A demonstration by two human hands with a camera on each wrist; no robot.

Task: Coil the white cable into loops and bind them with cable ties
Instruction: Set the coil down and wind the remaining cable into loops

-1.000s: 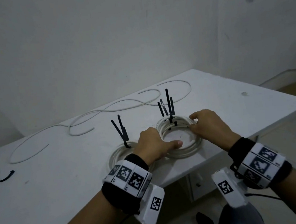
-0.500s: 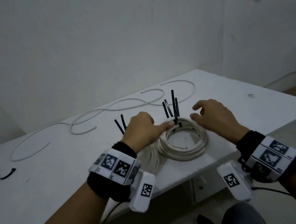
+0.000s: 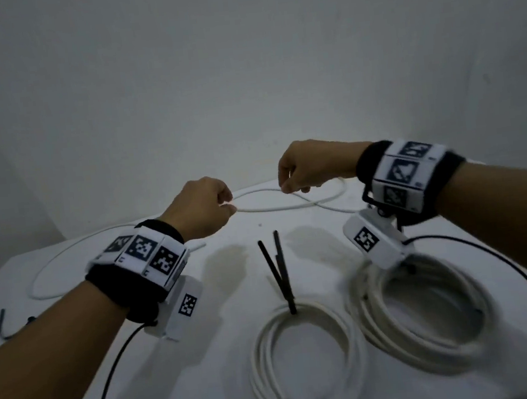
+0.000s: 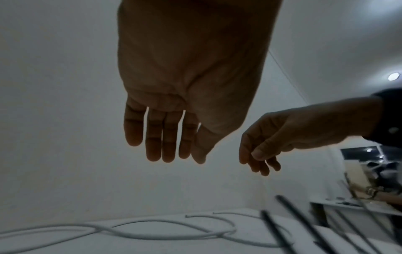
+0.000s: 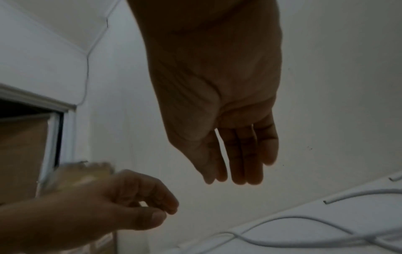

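Observation:
The loose white cable (image 3: 266,208) lies in curves along the far side of the white table (image 3: 194,385). My left hand (image 3: 204,205) and right hand (image 3: 304,169) hover above it, a short way apart. The wrist views show the left hand's fingers (image 4: 161,137) and the right hand's fingers (image 5: 239,154) hanging relaxed with nothing in them, and the cable (image 4: 152,237) (image 5: 293,221) lying on the table below. Near me lie two white coils, one in the middle (image 3: 259,362) and one on the right (image 3: 368,315). Black cable ties (image 3: 276,269) stand up from the middle coil.
A single black cable tie (image 3: 3,324) lies at the table's left edge. Thin black leads run from my wrist cameras, one arching over the right coil (image 3: 523,272). A white wall stands just behind the table.
Both hands have left the two coils and reached forward over the loose cable at the back of the table. The head view has moved closer over the table.

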